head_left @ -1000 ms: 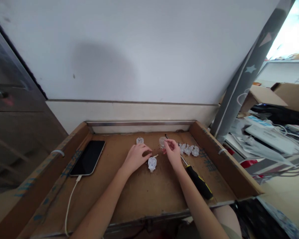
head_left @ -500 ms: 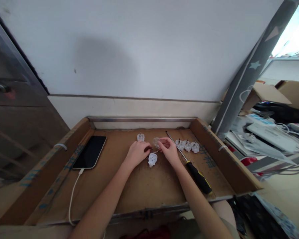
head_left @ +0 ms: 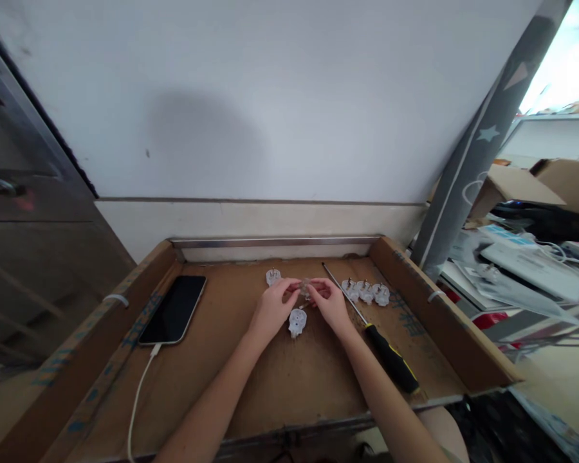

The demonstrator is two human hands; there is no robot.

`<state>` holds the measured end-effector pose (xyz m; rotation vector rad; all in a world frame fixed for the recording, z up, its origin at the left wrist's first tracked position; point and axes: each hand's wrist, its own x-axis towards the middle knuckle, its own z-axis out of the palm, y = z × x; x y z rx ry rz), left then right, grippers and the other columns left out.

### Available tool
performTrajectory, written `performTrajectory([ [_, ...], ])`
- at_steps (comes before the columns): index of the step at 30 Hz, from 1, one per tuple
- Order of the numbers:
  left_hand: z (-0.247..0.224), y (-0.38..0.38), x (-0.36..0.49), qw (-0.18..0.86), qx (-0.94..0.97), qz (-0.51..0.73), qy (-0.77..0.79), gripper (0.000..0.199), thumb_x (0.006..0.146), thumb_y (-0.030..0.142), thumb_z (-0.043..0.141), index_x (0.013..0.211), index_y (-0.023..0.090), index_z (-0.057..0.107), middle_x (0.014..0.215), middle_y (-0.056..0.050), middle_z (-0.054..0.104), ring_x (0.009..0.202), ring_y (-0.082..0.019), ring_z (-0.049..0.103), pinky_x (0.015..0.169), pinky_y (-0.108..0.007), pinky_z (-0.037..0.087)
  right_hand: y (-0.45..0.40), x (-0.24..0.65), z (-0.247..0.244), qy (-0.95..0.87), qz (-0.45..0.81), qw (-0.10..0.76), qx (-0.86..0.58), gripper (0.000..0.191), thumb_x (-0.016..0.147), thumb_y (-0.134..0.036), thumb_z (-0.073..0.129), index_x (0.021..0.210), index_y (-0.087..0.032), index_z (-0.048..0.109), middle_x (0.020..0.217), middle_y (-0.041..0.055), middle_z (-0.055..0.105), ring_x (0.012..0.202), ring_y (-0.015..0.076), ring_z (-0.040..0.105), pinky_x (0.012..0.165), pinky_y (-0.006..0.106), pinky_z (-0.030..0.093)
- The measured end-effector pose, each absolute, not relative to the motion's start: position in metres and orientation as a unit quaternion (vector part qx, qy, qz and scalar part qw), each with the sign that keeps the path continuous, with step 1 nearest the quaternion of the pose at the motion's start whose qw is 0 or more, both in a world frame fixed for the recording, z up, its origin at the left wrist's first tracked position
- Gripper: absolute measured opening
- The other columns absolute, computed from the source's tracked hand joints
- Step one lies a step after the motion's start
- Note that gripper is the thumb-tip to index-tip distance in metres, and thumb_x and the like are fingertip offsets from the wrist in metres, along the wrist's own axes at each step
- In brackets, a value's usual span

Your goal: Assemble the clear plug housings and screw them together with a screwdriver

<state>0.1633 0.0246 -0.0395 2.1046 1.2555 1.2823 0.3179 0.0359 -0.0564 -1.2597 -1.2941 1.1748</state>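
You are working over a shallow brown cardboard tray (head_left: 289,392); bare cardboard is running from your hands to its near edge. Your left hand (head_left: 271,310) and right hand (head_left: 331,307) are facing each other near the middle. A black rectangular phone (head_left: 172,312) is lying well to the left (a thin white cable (head_left: 137,399) is trailing from it), leaving a bare stretch beside your left hand. On your right side, a metal-shafted screwdriver with a black-and-yellow handle (head_left: 390,358) is slanting close by, narrowing the room. Beyond it, three clear plastic plugs with metal pins (head_left: 365,292) are sitting in a row; a similar pinned plug (head_left: 273,276) is sitting just past your left hand. A whitish translucent plug body (head_left: 297,321) is lying just nearer you than your fingertips, its long axis pointing roughly towards you, your left hand being slightly closer. Both hands are narrowly pinching a small clear plastic piece (head_left: 305,288).
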Motion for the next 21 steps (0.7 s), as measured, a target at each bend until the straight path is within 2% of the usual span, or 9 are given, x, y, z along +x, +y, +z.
performTrajectory([
  [6,-0.038,0.026,0.160,0.128,0.734,0.484,0.459,0.018,0.085,0.022,0.054,0.102,0.021,0.061,0.094,-0.004,0.066,0.082,-0.015,0.063,0.080,-0.030,0.051,0.037,0.315,-0.057,-0.531,0.535,0.459,-0.470,0.034,0.088,-0.036,0.050,0.109,-0.009,0.052,0.093,0.0054,0.055,0.080,0.0077,0.054,0.070,0.023,0.051],
  [13,-0.031,0.020,0.156,0.092,0.760,0.439,0.470,0.016,0.088,0.022,0.049,0.099,0.021,0.061,0.099,-0.005,0.067,0.093,-0.017,0.061,0.085,-0.032,0.049,0.035,0.315,-0.058,-0.516,0.565,0.471,-0.439,0.036,0.089,-0.038,0.049,0.111,-0.009,0.051,0.099,0.0069,0.054,0.088,0.0100,0.054,0.077,0.027,0.051],
  [21,-0.028,0.017,0.156,0.082,0.780,0.413,0.462,0.019,0.088,0.014,0.045,0.098,0.020,0.060,0.098,-0.004,0.066,0.094,-0.017,0.060,0.087,-0.031,0.047,0.037,0.318,-0.058,-0.494,0.577,0.472,-0.447,0.036,0.089,-0.038,0.049,0.111,-0.009,0.051,0.099,0.0068,0.054,0.087,0.0097,0.054,0.076,0.026,0.051],
])
